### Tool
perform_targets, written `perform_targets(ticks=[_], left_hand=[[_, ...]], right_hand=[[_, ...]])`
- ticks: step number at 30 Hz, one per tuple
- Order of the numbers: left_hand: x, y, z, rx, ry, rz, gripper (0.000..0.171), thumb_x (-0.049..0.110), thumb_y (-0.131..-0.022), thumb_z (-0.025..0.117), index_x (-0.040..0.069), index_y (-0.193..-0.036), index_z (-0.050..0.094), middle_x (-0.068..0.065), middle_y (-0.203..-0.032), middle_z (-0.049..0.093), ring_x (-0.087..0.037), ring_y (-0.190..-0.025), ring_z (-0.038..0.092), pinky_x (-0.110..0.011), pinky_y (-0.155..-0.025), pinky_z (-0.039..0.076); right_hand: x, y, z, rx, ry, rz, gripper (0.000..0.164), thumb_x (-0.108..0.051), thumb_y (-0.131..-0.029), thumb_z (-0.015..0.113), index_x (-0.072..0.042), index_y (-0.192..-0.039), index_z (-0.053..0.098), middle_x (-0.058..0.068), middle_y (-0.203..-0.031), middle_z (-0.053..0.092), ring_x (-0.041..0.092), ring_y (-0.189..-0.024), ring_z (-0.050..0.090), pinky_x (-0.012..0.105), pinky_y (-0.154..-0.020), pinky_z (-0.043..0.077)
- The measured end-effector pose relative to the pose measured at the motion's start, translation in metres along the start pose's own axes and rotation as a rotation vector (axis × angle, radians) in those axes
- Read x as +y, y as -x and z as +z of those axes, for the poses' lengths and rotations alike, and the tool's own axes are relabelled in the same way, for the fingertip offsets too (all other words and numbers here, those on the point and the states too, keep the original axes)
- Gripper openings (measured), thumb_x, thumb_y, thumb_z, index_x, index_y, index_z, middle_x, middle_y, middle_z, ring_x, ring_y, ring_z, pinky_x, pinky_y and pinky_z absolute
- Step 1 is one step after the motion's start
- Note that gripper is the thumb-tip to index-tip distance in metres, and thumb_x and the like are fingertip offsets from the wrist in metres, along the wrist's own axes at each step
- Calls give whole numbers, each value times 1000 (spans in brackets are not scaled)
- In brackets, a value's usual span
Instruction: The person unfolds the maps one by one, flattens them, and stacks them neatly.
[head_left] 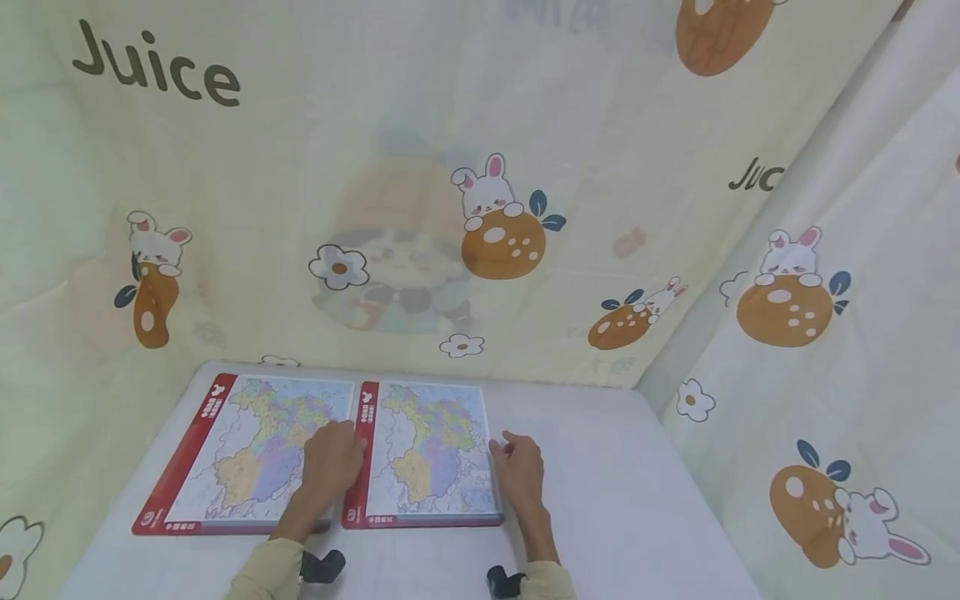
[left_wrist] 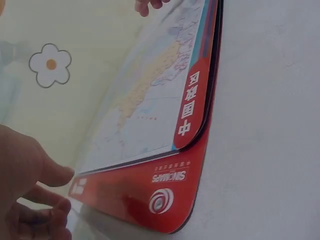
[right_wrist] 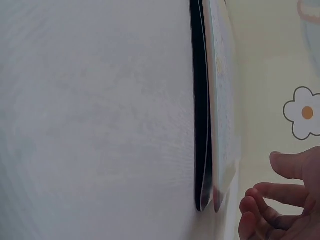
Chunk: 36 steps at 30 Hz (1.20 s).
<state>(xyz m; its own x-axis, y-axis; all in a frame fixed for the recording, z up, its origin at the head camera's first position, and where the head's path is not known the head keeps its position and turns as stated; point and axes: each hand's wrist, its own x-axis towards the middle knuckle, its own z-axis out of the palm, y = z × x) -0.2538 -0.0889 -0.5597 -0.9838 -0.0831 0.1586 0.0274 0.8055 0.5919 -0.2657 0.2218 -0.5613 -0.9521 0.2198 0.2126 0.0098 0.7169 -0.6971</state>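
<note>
Two map boards with red left bands lie side by side on the white table. On the right-hand map board (head_left: pixel 431 450), my left hand (head_left: pixel 333 458) holds the left edge at the red band, its wrist passing over the left-hand map board (head_left: pixel 247 450). Thumb and bent fingers (left_wrist: pixel 57 202) meet at that red edge in the left wrist view. Beside the right edge of the same board is my right hand (head_left: pixel 519 467), fingers loosely bent. In the right wrist view its thumb (right_wrist: pixel 287 165) and fingers stand apart with nothing between them, and thin layers show along the board's edge (right_wrist: pixel 202 125).
A white table (head_left: pixel 615 500) extends to the right of the boards. Pale curtains (head_left: pixel 285 167) printed with rabbits, oranges and flowers hang behind and at both sides. Black wrist straps (head_left: pixel 322 567) sit on the cuffs.
</note>
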Motion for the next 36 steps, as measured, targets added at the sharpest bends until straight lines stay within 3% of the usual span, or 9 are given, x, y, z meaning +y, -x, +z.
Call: perform_targets(ticks=[4, 10, 14, 18, 22, 28, 36], left_hand=[[-1, 2, 5, -4, -16, -21, 25, 19, -101, 76, -5, -102, 69, -9, -73, 61, -18, -61, 58, -26, -53, 46], [-3, 1, 11, -5, 79, -48, 26, 18, -103, 73, -6, -113, 71, -9, -78, 63, -18, -67, 59, -27, -58, 46], [-4, -1, 13, 14, 126, -44, 26, 17, -103, 72, -8, -112, 73, -9, -76, 64, -19, -65, 59, -27, -56, 45], [-2, -2, 13, 21, 167, -70, 33, 15, -103, 70, -11, -123, 72, -12, -78, 68, -19, -63, 59, -26, -54, 42], [-1, -2, 11, 27, 185, -102, 42, 14, -102, 70, -10, -136, 68, -22, -97, 73, -27, -76, 64, -31, -61, 47], [-1, -1, 7, 10, 224, -126, 49, 16, -102, 71, -5, -146, 63, -33, -131, 70, -48, -112, 70, -56, -88, 60], [-7, -2, 4, -28, 325, -107, 50, 11, -101, 72, -1, -148, 60, -27, -116, 77, -43, -103, 78, -47, -78, 62]], right_hand=[[1, 2, 3, -26, 8, 15, 40, -19, -101, 76, 6, -132, 73, 14, -100, 74, 19, -81, 63, 31, -72, 52], [3, 2, 6, -94, -6, 42, 43, -19, -102, 74, 6, -138, 69, 11, -95, 71, 17, -76, 59, 27, -67, 47], [3, 0, 8, -126, -5, 45, 43, -18, -102, 74, 6, -137, 70, 12, -93, 72, 17, -73, 57, 27, -65, 46], [1, 0, 10, -141, 5, 47, 41, -16, -100, 76, 6, -134, 72, 13, -93, 73, 18, -75, 58, 29, -66, 45], [0, 0, 9, -131, -2, 60, 39, -15, -98, 78, 5, -131, 74, 14, -98, 76, 20, -79, 62, 32, -69, 49], [8, -3, 4, -132, -131, 121, 36, -14, -96, 81, -1, -129, 77, 14, -103, 78, 22, -90, 70, 32, -80, 57], [23, -8, -9, -199, -313, 120, 42, -10, -92, 86, -6, -133, 77, 15, -100, 81, 15, -81, 70, 24, -65, 55]])
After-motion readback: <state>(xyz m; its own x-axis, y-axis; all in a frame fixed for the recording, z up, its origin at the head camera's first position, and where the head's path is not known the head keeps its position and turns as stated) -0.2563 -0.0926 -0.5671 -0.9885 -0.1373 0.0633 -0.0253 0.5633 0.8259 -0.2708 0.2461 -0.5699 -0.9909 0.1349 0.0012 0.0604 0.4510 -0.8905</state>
